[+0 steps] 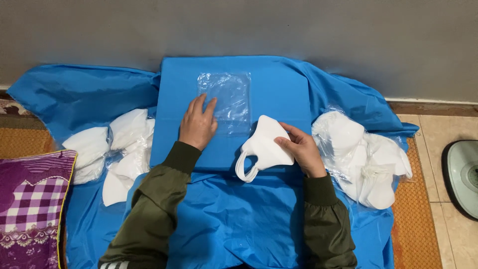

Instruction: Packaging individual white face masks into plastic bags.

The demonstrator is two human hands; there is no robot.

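From the head view, the left hand (198,124) lies flat, fingers spread, pinning the clear plastic sleeve (225,102) on the blue-covered board (279,89). The right hand (300,148) pinches a folded white mask (265,142) just beside the sleeve. I'd keep the sleeve pressed firmly and the mask folded flat, straps tucked.

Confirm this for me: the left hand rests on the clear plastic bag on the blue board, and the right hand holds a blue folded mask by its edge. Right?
Not quite: the mask is white, not blue. The head view shows the right hand holding this white folded mask by its edge, ear loops hanging below. The rest stands: the left hand rests on the clear plastic bag on the blue board.
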